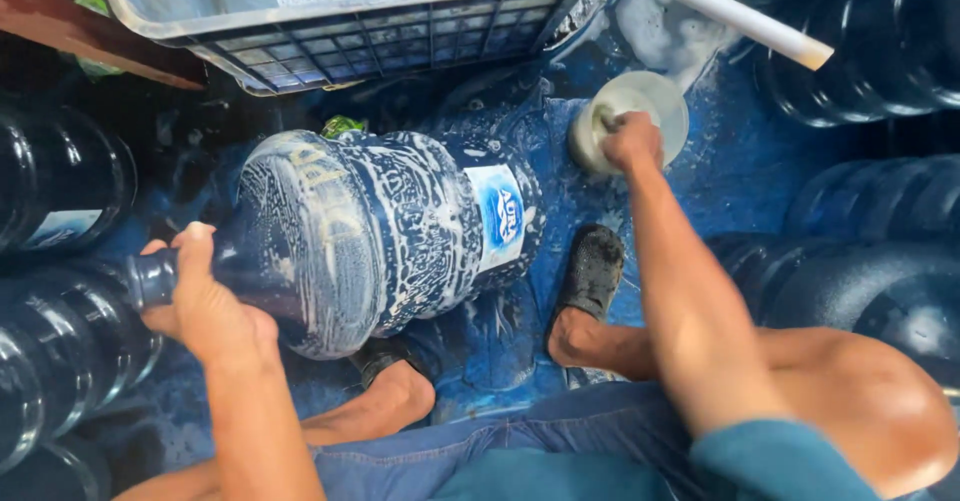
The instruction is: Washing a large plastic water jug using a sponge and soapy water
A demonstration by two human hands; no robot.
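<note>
On the wet blue floor between our feet, the soapy jug (pixel 385 236) lies sideways, bulky and slick, so our left hand (pixel 205 306) clamps its neck while our right hand (pixel 632 141) fists a scrubber over the bowl (pixel 660 101).

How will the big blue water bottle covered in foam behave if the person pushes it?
The blue water bottle lies on its round side, so it would probably roll. Soap foam likely makes it slippery. The left hand grips its neck, which may steady it.

Single head-worn view, looking steeply down, close over the person's arms, knees, wet floor (pixel 740 161)
</note>
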